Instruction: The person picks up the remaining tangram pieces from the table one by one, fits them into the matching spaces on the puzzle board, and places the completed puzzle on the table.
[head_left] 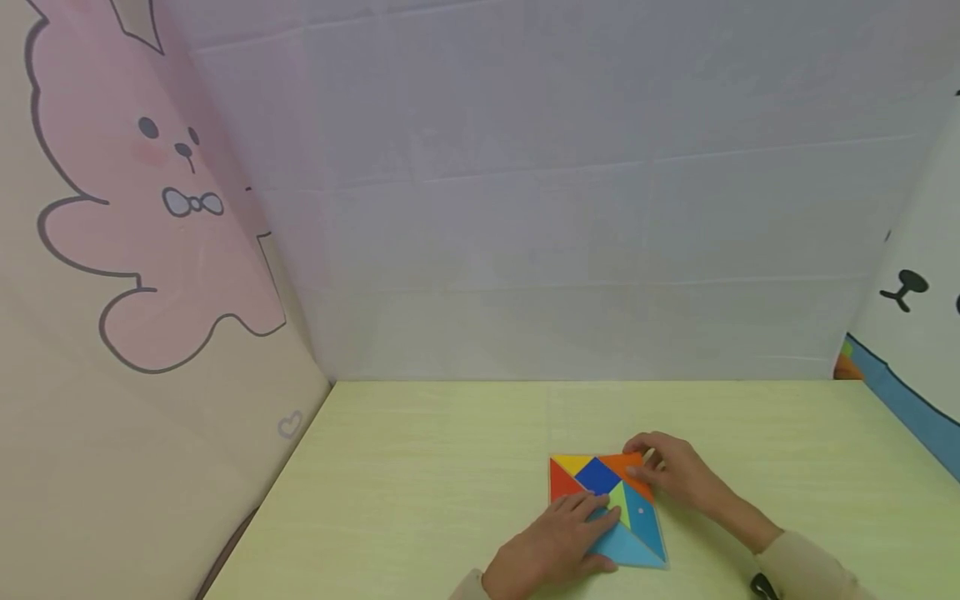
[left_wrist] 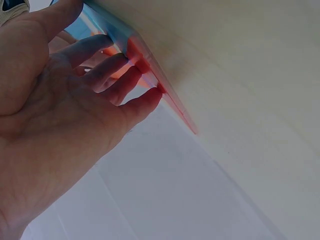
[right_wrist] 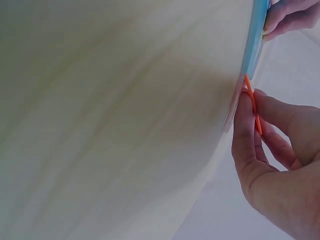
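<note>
A square tangram point(head_left: 622, 548) in a thin tray point(right_wrist: 234, 107) lies on the table, with red point(head_left: 562, 481), yellow point(head_left: 572, 463), blue point(head_left: 597, 476), green and light-blue pieces showing. My left hand point(head_left: 553, 542) rests on its lower left part, fingers spread over the pieces and covering some of them. At the upper right corner my right hand point(head_left: 681, 477) pinches the orange triangle point(right_wrist: 252, 104) between thumb and fingers. In the right wrist view that triangle is tilted up, one end near the tray and the other raised off it.
The pale yellow-green table point(head_left: 405, 475) spreads around the tangram. A plain light curtain point(head_left: 570, 208) stands behind it, and a curtain with a pink rabbit point(head_left: 150, 208) hangs at the left. A small black object point(head_left: 763, 586) shows by the right sleeve.
</note>
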